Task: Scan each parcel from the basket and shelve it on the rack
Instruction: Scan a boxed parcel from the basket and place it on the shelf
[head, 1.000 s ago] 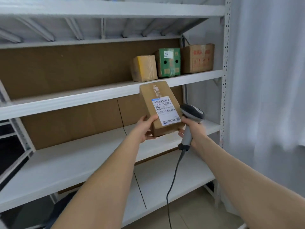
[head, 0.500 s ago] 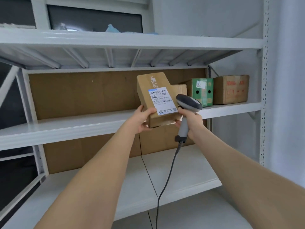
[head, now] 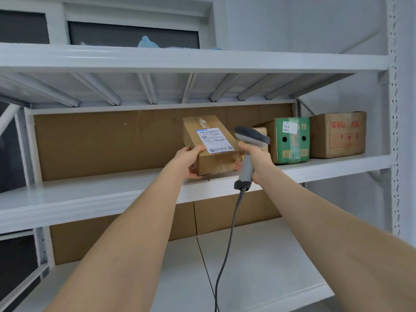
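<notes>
The rack (head: 112, 194) bears the green box (head: 290, 140) on its middle shelf. The parcel (head: 209, 143) lies left of the green box, label up, with its near end at the shelf's front lip. I cannot tell whether it rests fully. Let go here, it could tip forward off the lip. The scanner (head: 247, 163), between parcel and green box, could knock the small box (head: 263, 130) just left of the green box. The left hand (head: 191, 161) grips the parcel's near corner. The right hand (head: 256, 158) is clenched round the scanner, so it steadies the parcel poorly.
</notes>
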Available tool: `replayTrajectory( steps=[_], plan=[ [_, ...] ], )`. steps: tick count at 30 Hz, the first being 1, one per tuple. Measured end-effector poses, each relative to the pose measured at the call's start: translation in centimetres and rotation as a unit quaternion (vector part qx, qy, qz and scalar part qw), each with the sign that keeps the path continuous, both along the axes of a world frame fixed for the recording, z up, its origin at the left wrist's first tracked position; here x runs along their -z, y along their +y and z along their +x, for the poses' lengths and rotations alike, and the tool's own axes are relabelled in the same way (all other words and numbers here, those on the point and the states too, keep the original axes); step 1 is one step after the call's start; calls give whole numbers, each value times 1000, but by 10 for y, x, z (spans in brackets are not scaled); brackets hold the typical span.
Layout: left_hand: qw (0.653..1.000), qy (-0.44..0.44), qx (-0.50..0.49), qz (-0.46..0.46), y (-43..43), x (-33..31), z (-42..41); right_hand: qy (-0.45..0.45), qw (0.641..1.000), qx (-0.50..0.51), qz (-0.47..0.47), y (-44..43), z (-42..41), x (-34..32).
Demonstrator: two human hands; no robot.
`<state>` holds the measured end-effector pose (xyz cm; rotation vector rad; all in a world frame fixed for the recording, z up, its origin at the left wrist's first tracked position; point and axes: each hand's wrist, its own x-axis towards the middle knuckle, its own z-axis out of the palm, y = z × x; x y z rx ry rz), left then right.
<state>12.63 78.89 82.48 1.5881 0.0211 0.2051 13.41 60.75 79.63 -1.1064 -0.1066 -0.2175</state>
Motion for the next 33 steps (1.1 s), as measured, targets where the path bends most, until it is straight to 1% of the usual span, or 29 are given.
replayTrajectory(
  steps=[6,11,16,18,22,25,26,29,30,33],
  plan=[
    [998,44,-10,31,2,-7,41,19,1000,18,-3,7,34,-6],
    [994,101,-18,46,7,-11,65,36,998,34,-31,17,51,-8],
    [990,91,-21,107,5,-13,84,55,997,51,-28,14,54,-9],
    [986,84,-37,139,5,-13,84,63,996,60,-28,13,52,-8],
    [975,24,-49,214,5,-11,90,55,993,95,-34,12,50,-4],
    [971,-24,-43,233,5,-9,93,53,992,107,-30,12,45,0],
    [963,-45,-45,261,5,-9,94,54,992,110,-29,12,42,1],
    [919,-102,-52,378,4,-2,99,60,991,120,-25,12,37,6],
    [910,-114,-64,393,3,0,101,64,990,123,-24,12,36,8],
    [904,-140,-97,391,1,3,104,63,990,126,-16,8,33,14]
  ],
)
